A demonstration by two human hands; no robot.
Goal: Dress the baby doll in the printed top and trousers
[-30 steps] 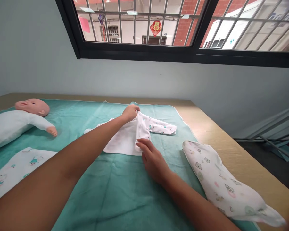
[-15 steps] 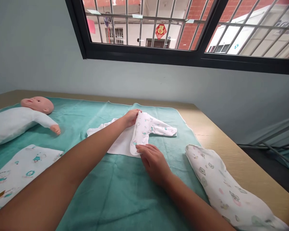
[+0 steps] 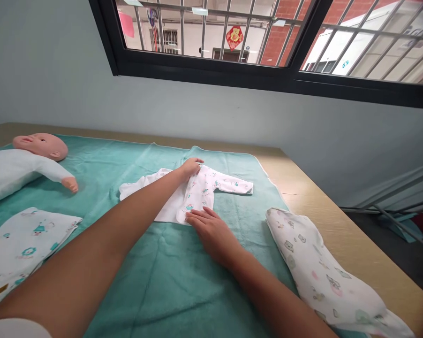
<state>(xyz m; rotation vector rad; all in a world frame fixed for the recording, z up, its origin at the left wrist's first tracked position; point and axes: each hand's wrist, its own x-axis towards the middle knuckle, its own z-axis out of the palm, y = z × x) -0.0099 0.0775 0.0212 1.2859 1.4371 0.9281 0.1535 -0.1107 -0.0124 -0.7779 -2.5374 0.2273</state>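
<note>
A small white baby shirt with teal prints lies on the teal towel, its right half folded over the middle and one sleeve sticking out to the right. My left hand is at the shirt's top edge, fingers curled on the fold. My right hand rests flat on the towel, fingertips pressing the shirt's bottom edge.
A baby doll in white lies at the left of the towel. A folded printed cloth sits at the near left. Another printed garment lies at the right on the wooden table, near its edge. The wall and a barred window are behind.
The shirt's right half, held up on edge a second ago, has been folded leftward and now lies flat. Both hands moved left with it; my right hand has flattened.
</note>
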